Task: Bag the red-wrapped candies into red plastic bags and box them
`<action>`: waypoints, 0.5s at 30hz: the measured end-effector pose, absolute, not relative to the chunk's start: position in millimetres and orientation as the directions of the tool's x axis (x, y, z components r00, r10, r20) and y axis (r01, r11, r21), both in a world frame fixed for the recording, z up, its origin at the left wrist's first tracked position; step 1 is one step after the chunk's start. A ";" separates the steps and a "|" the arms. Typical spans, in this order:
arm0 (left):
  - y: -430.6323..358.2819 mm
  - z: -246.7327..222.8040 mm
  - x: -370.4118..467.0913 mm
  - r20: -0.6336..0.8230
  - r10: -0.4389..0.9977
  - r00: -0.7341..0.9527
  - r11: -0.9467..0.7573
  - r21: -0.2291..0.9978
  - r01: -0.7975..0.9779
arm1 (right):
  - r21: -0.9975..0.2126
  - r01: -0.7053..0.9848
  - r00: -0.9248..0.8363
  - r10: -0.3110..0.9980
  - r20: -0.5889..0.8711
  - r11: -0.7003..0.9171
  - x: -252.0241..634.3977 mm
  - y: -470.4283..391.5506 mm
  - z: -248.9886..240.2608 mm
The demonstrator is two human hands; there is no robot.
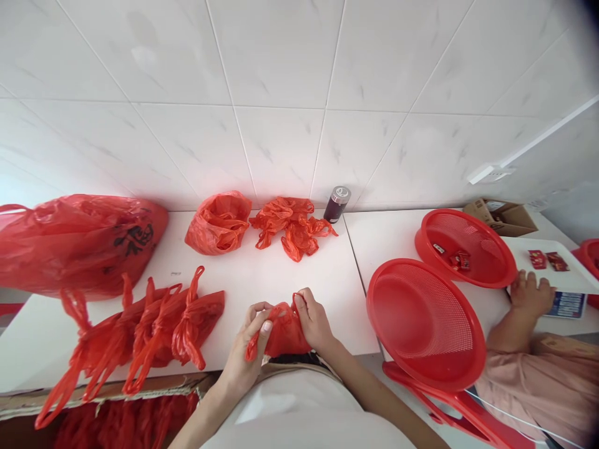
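Bag of red plastic [289,333] is pinched by left hand [249,342] and right hand [316,319].

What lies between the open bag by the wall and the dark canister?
In the head view, a crumpled heap of red bags lies between the open bag and the canister.
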State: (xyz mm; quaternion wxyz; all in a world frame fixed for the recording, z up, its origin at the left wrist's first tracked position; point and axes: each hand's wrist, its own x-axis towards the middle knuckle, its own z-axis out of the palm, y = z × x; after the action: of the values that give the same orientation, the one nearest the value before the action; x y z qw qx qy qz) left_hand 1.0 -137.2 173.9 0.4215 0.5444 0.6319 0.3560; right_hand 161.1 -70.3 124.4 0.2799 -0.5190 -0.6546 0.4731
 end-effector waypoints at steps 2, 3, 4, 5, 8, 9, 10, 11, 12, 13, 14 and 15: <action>-139.7 169.5 -1.5 -0.162 0.987 -0.024 0.157 0.895 0.417 | -0.917 0.397 -0.312 0.945 -0.094 0.040 163.2 -77.2 121.5; -140.9 168.1 -2.7 -0.172 0.985 0.004 0.154 0.893 0.423 | -0.914 0.401 -0.314 0.947 -0.066 0.069 164.8 -79.6 120.2; -141.9 167.4 -4.0 -0.187 0.982 0.030 0.158 0.893 0.421 | -0.908 0.406 -0.317 0.948 -0.035 0.103 166.4 -81.3 118.7; -142.6 167.3 -5.3 -0.210 0.976 0.054 0.169 0.895 0.412 | -0.902 0.412 -0.319 0.948 -0.010 0.129 167.7 -82.4 117.0; -142.7 167.8 -8.7 -0.300 0.950 0.087 0.244 0.888 0.390 | -0.883 0.451 -0.362 0.931 -0.048 0.130 169.0 -80.9 108.8; -142.3 167.4 -9.4 -0.324 0.942 0.083 0.268 0.879 0.394 | -0.870 0.479 -0.384 0.919 -0.093 0.113 168.3 -78.8 105.2; -141.9 166.2 -10.0 -0.341 0.937 0.076 0.284 0.871 0.401 | -0.853 0.512 -0.406 0.903 -0.138 0.099 167.2 -76.1 101.4; -141.6 164.2 -10.5 -0.350 0.935 0.063 0.295 0.863 0.411 | -0.833 0.545 -0.423 0.889 -0.176 0.095 165.6 -73.0 97.3; -141.6 161.3 -11.0 -0.355 0.933 0.049 0.304 0.856 0.418 | -0.812 0.576 -0.434 0.878 -0.202 0.098 163.9 -69.9 93.2; -142.0 157.8 -11.5 -0.361 0.932 0.041 0.312 0.853 0.419 | -0.791 0.603 -0.436 0.873 -0.217 0.105 162.1 -67.1 89.1; -142.8 153.8 -12.1 -0.366 0.930 0.036 0.319 0.852 0.416 | -0.770 0.628 -0.437 0.870 -0.230 0.112 160.3 -64.7 85.1; -144.2 149.6 -12.8 -0.373 0.927 0.032 0.327 0.850 0.413 | -0.749 0.652 -0.439 0.865 -0.244 0.119 158.8 -62.8 81.1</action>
State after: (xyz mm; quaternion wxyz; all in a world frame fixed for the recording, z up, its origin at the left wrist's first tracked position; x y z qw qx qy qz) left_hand -12.8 -144.2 149.6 0.4967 0.5190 0.6457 0.2587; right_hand 158.8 -62.8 81.1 0.1268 -0.5141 -0.7373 0.4195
